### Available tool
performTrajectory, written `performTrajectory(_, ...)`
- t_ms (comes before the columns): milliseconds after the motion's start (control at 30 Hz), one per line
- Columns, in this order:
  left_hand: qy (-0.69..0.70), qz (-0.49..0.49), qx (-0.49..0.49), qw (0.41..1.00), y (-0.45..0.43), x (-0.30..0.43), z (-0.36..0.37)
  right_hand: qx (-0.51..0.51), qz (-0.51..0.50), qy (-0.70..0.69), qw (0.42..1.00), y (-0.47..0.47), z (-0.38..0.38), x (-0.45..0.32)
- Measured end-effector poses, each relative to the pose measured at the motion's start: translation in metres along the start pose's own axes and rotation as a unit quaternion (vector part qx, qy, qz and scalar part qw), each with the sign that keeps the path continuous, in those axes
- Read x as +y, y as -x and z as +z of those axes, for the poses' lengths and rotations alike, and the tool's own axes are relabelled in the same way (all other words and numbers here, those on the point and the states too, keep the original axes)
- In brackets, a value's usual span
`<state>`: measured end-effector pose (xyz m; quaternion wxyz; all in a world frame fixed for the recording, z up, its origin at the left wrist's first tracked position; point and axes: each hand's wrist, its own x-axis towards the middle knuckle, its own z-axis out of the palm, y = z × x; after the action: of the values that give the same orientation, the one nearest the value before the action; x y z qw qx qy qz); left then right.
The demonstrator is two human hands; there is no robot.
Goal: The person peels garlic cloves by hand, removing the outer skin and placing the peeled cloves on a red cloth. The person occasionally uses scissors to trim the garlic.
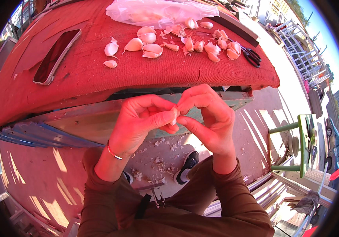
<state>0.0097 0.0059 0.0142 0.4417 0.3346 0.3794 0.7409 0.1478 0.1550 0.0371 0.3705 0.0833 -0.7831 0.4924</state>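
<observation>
A small garlic clove [174, 115] is pinched between the thumb and fingers of my left hand [145, 118], just in front of the table's edge. My right hand [209, 118] meets it from the other side; its fingertips touch the clove's upper end, and its thumb sits slightly apart. Beyond them, several garlic cloves [152, 50] and part-broken garlic bulbs [212, 51] lie in a loose row on the red cloth [83, 71]. One small clove [110, 64] lies at the left end of the row.
A white plastic bag [160, 13] lies behind the garlic. Black-handled scissors [251, 57] rest at the right, a smartphone [57, 57] at the left. Garlic skins [159, 163] litter the floor by my shoes [188, 166]. A green stool [304, 145] stands at the right.
</observation>
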Motion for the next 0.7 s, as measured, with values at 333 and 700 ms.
performTrajectory(333,0.01,-0.002,-0.009,1.0,-0.0008,-0.0042,-0.0014,-0.019,0.032,-0.008,0.999,0.0007,-0.0041,-0.0036)
performTrajectory(700,0.019,0.014,-0.001,1.0,-0.002,-0.0066,0.0031,0.029,0.042,-0.094,0.994,0.0016,0.0003,0.0004)
